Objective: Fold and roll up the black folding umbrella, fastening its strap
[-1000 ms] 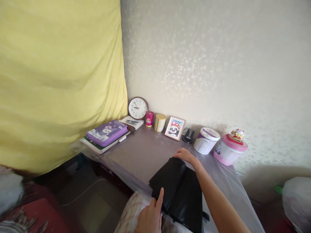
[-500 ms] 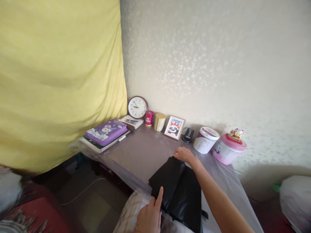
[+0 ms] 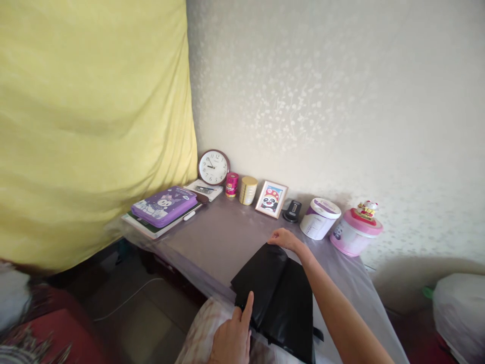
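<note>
Pressing black folded bag point(image 3: 278, 296), both hands, table point(image 3: 223, 237)

A grey-purple surface point(image 3: 227, 237) is set against the wall, and a folded black bag point(image 3: 276, 298) is laid on its near edge. Along the wall are lined a round clock point(image 3: 213, 167), a pink tin point(image 3: 231, 184), a gold tin point(image 3: 248, 190), a framed panda picture point(image 3: 271, 199), a white tub point(image 3: 320, 218) and a pink container point(image 3: 355, 231). At the left end a purple cartoon case point(image 3: 164, 206) is stacked on books.
</note>
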`<state>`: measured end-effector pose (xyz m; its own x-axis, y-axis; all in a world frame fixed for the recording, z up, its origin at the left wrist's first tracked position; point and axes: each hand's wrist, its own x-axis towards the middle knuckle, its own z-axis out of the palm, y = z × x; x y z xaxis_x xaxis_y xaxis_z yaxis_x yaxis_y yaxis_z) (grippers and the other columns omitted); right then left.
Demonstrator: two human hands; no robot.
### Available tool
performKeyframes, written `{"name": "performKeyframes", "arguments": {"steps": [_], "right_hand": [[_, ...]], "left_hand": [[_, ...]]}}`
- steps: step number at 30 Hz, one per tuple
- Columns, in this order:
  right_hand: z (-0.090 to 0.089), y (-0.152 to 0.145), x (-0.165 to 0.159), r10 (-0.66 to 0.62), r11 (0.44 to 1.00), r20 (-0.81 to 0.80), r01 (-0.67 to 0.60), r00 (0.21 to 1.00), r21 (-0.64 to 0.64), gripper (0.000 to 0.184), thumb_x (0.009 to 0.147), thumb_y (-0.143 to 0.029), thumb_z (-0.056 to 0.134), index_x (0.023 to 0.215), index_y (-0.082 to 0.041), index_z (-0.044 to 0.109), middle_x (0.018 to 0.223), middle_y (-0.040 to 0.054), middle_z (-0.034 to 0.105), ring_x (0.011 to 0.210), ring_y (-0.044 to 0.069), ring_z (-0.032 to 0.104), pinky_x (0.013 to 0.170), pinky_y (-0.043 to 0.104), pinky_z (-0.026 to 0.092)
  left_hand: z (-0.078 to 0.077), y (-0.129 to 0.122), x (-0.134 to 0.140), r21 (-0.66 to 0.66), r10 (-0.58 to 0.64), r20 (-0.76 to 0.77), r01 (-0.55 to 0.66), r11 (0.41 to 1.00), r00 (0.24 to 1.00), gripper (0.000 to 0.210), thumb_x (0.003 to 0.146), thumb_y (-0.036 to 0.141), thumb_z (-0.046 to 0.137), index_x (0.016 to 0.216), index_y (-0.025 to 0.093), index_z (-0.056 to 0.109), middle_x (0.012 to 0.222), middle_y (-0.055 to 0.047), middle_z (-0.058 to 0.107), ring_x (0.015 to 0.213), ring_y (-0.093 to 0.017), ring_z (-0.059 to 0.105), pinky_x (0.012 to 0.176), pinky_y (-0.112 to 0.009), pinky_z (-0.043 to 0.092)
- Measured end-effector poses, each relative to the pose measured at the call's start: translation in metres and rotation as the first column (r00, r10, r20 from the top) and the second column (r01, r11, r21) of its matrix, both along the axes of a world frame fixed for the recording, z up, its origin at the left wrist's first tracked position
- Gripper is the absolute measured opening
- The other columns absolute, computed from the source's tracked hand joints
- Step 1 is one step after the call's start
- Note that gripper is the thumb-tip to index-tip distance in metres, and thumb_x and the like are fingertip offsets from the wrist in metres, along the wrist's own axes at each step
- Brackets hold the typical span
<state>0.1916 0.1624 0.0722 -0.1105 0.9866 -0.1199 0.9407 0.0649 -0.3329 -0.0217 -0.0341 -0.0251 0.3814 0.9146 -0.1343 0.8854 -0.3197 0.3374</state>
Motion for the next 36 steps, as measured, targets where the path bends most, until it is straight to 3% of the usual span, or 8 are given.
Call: {"name": "performKeyframes", "arguments": {"steps": [4, 10, 14, 19, 24, 31, 36], "right_hand": [[0.000, 0.002, 0.001, 0.000, 1.000, -0.057, -0.002, 0.998, -0.019, 0.012, 0.065, -0.023, 0.063, 0.071, -0.015, 0.069, 0.069, 0.0018, 0.067, 0.068, 0.015, 0.060, 0.060, 0.021, 0.040], [-0.002, -0.001, 0.001, 0.035, 0.999, -0.148, -0.039, 0.988, -0.027, 0.021, 0.069, -0.022, 0.058, 0.084, -0.015, 0.070, 0.079, 0.0027, 0.069, 0.074, 0.015, 0.061, 0.065, 0.021, 0.043], [-0.004, -0.001, 0.002, 0.038, 0.996, -0.173, -0.051, 0.984, -0.070, 0.021, 0.069, -0.023, 0.059, 0.085, -0.015, 0.070, 0.077, 0.0019, 0.069, 0.070, 0.014, 0.061, 0.060, 0.020, 0.043], [-0.005, -0.001, 0.000, 0.023, 0.992, -0.179, -0.044, 0.984, -0.116, 0.023, 0.065, -0.023, 0.062, 0.085, -0.015, 0.071, 0.076, 0.0013, 0.069, 0.068, 0.014, 0.061, 0.059, 0.020, 0.043], [-0.009, -0.001, -0.006, 0.024, 0.994, -0.180, -0.043, 0.983, -0.101, 0.021, 0.068, -0.018, 0.056, 0.081, -0.016, 0.072, 0.074, 0.0014, 0.069, 0.071, 0.015, 0.060, 0.063, 0.021, 0.043], [-0.022, 0.005, -0.002, 0.047, 0.997, -0.227, -0.059, 0.973, -0.047, 0.025, 0.074, -0.019, 0.051, 0.090, -0.014, 0.069, 0.083, 0.0029, 0.069, 0.074, 0.014, 0.060, 0.067, 0.021, 0.044], [-0.032, 0.008, -0.001, 0.035, 0.999, -0.188, -0.033, 0.981, 0.017, 0.024, 0.075, -0.019, 0.052, 0.095, -0.016, 0.066, 0.078, 0.0010, 0.067, 0.069, 0.013, 0.059, 0.063, 0.021, 0.043]], "left_hand": [[-0.002, -0.001, 0.001, 0.015, 0.018, -0.011, -0.018, 1.000, 1.000, 0.080, 0.079, 0.008, 0.044, 0.143, 0.027, 0.000, 0.105, -0.007, 0.059, 0.077, -0.017, 0.062, 0.061, -0.024, 0.040], [-0.002, 0.000, 0.001, 0.011, 0.016, -0.001, -0.016, 1.000, 1.000, 0.080, 0.079, 0.007, 0.044, 0.143, 0.027, 0.000, 0.105, -0.007, 0.059, 0.077, -0.017, 0.062, 0.060, -0.024, 0.038], [0.000, 0.001, 0.000, -0.020, 0.003, -0.004, -0.003, 1.000, 1.000, 0.080, 0.078, 0.007, 0.042, 0.144, 0.025, 0.000, 0.107, -0.009, 0.058, 0.079, -0.020, 0.062, 0.060, -0.026, 0.039], [-0.008, 0.000, 0.003, 0.017, 0.017, -0.008, -0.016, 1.000, 1.000, 0.084, 0.077, 0.007, 0.044, 0.143, 0.028, -0.002, 0.105, -0.007, 0.058, 0.077, -0.018, 0.062, 0.060, -0.026, 0.038], [-0.015, -0.001, 0.007, 0.066, 0.055, -0.042, -0.052, 0.996, 0.998, 0.085, 0.076, 0.007, 0.047, 0.143, 0.029, 0.000, 0.104, -0.007, 0.059, 0.073, -0.017, 0.062, 0.059, -0.024, 0.037], [-0.017, -0.001, 0.007, 0.109, 0.055, -0.047, -0.050, 0.993, 0.997, 0.085, 0.076, 0.006, 0.049, 0.143, 0.029, 0.001, 0.099, -0.005, 0.059, 0.070, -0.016, 0.062, 0.056, -0.024, 0.036], [-0.026, 0.001, 0.009, 0.147, 0.050, -0.053, -0.041, 0.988, 0.997, 0.082, 0.076, 0.006, 0.047, 0.144, 0.028, 0.006, 0.097, -0.005, 0.060, 0.069, -0.015, 0.062, 0.054, -0.023, 0.036]]}}
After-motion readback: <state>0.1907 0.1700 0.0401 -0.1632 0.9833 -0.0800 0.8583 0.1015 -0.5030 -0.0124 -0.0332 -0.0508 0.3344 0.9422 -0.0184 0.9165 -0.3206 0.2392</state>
